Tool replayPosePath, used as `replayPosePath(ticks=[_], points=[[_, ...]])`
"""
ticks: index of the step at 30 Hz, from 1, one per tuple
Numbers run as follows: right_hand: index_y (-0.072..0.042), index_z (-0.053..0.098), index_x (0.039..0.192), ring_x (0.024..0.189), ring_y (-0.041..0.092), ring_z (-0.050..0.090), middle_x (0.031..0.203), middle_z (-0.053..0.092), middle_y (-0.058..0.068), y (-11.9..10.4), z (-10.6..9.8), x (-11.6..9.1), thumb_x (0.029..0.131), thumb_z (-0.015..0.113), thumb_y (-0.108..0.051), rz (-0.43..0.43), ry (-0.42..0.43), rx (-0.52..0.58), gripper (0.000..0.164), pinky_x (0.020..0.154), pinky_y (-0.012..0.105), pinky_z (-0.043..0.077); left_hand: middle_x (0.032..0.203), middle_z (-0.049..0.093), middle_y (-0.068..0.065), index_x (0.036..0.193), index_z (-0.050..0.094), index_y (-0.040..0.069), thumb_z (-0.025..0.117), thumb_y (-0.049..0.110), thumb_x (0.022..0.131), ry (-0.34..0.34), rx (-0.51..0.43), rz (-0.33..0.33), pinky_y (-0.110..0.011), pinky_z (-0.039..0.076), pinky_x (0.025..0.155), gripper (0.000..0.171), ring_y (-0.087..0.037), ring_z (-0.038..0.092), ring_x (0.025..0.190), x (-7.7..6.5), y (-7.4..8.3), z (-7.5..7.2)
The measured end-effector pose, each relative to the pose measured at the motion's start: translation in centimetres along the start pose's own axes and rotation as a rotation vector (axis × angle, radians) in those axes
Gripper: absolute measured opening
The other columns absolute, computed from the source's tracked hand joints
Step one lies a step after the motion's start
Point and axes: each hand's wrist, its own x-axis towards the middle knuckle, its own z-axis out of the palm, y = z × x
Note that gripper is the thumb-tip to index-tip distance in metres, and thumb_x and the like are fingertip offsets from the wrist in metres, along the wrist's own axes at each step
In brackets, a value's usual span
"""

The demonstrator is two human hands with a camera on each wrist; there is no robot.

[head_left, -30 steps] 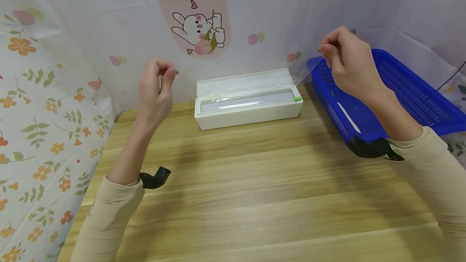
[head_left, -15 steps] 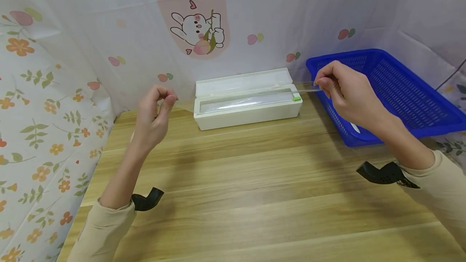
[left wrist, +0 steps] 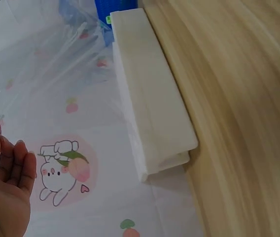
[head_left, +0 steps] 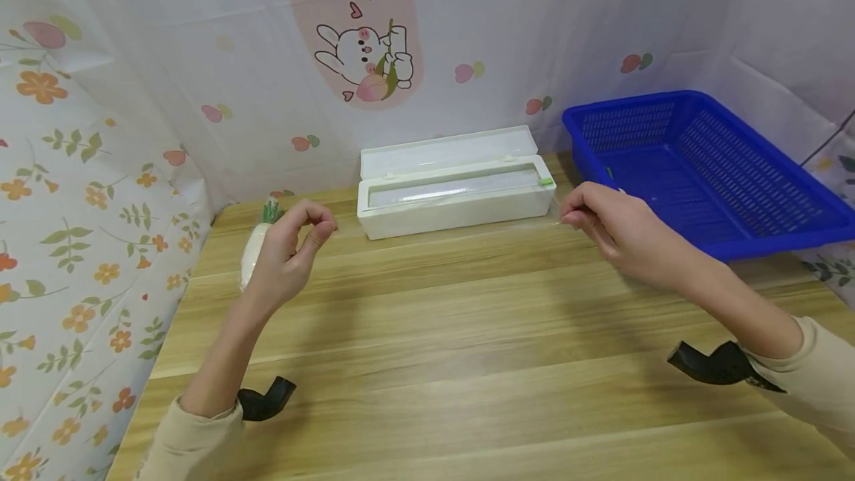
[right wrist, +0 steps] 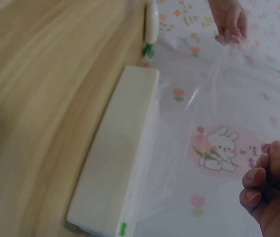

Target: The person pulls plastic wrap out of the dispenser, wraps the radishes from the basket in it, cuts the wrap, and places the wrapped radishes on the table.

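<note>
A thin clear sheet of cling film [right wrist: 194, 103] stretches between my two hands. My left hand [head_left: 287, 251] pinches one corner between thumb and forefinger, left of the white cling film box [head_left: 461, 210]. At the box's right, my right hand [head_left: 624, 236] pinches the other corner in the same way. In the head view the film is barely visible and passes low across the front of the box. The box's lid [head_left: 447, 151] stands raised at the back, the film roll shows inside, and a green slider [head_left: 546, 182] sits at its right end.
A white radish [head_left: 252, 252] with a green top lies on the wooden table [head_left: 427, 362] behind my left hand. The blue basket [head_left: 675, 177] stands at the back right, partly behind my right hand. A printed curtain [head_left: 494, 36] borders the back.
Both hands have come down and nearer me, and the film has sunk from above the box to low at its front. The radish has come into view beside my left hand.
</note>
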Motion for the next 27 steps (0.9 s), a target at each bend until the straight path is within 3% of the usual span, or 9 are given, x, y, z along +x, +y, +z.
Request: replayPosePath(ticks=[3, 10, 15, 18, 21, 25, 27], points=[[-0.007, 0.057, 0.098, 0.075, 0.005, 0.045, 0.088, 0.055, -0.007, -0.1, 0.9, -0.7, 0.098, 0.057, -0.002, -0.006, -0.028, 0.029, 0.004, 0.065, 0.016, 0.039, 0.09, 0.059, -0.001, 0.095, 0.058, -0.008, 0.056, -0.011, 0.095, -0.03, -0.021, 0.001, -0.021, 0.045, 0.083, 0.004, -0.014, 0.055, 0.085, -0.6, -0.4, 0.2], [-0.011, 0.055, 0.096, 0.076, 0.003, 0.048, 0.085, 0.049, -0.011, 0.1, 3.1, -2.3, 0.09, 0.064, 0.011, -0.005, -0.106, 0.08, 0.025, 0.067, 0.016, 0.041, 0.088, 0.059, 0.0, 0.095, 0.061, 0.0, 0.057, -0.016, 0.093, -0.123, -0.053, -0.022, -0.023, 0.044, 0.075, 0.016, -0.013, 0.052, 0.08, -2.1, -1.0, 0.8], [-0.013, 0.055, 0.094, 0.075, 0.001, 0.047, 0.083, 0.051, -0.01, 0.8, 4.8, -3.5, 0.1, 0.056, -0.011, -0.053, -0.109, 0.107, 0.007, 0.065, 0.017, 0.041, 0.087, 0.06, 0.002, 0.095, 0.062, 0.005, 0.061, -0.013, 0.092, -0.196, -0.022, -0.062, -0.022, 0.045, 0.073, 0.018, -0.013, 0.054, 0.078, -3.3, -1.6, 1.4], [-0.013, 0.055, 0.091, 0.073, 0.0, 0.046, 0.081, 0.049, -0.012, 1.4, 5.8, -4.1, 0.102, 0.053, -0.021, -0.081, -0.109, 0.117, 0.013, 0.062, 0.017, 0.039, 0.088, 0.061, 0.004, 0.096, 0.063, 0.007, 0.062, -0.01, 0.093, -0.238, -0.011, -0.089, -0.022, 0.046, 0.074, 0.017, -0.013, 0.056, 0.08, -4.0, -2.0, 1.8], [-0.014, 0.054, 0.089, 0.072, -0.001, 0.046, 0.08, 0.049, -0.013, 1.7, 6.4, -4.7, 0.098, 0.061, -0.011, -0.081, -0.129, 0.121, 0.012, 0.06, 0.017, 0.039, 0.088, 0.061, 0.004, 0.096, 0.063, 0.006, 0.063, -0.01, 0.093, -0.279, -0.016, -0.101, -0.024, 0.047, 0.073, 0.016, -0.014, 0.056, 0.08, -4.6, -2.4, 2.2], [-0.015, 0.055, 0.086, 0.073, 0.0, 0.048, 0.079, 0.05, -0.012, 2.0, 6.7, -5.4, 0.087, 0.071, 0.007, -0.038, -0.193, 0.113, 0.028, 0.06, 0.02, 0.043, 0.086, 0.062, 0.002, 0.094, 0.064, 0.007, 0.065, -0.006, 0.093, -0.342, -0.023, -0.128, -0.026, 0.049, 0.071, 0.013, -0.019, 0.059, 0.077, -5.3, -2.7, 2.7], [-0.015, 0.056, 0.085, 0.073, 0.0, 0.049, 0.079, 0.052, -0.012, 2.2, 6.7, -5.7, 0.085, 0.073, 0.009, -0.027, -0.221, 0.102, 0.03, 0.06, 0.023, 0.046, 0.085, 0.064, -0.002, 0.094, 0.064, 0.006, 0.066, -0.004, 0.094, -0.379, -0.039, -0.149, -0.027, 0.051, 0.072, 0.01, -0.023, 0.061, 0.077, -5.6, -2.9, 2.9]])
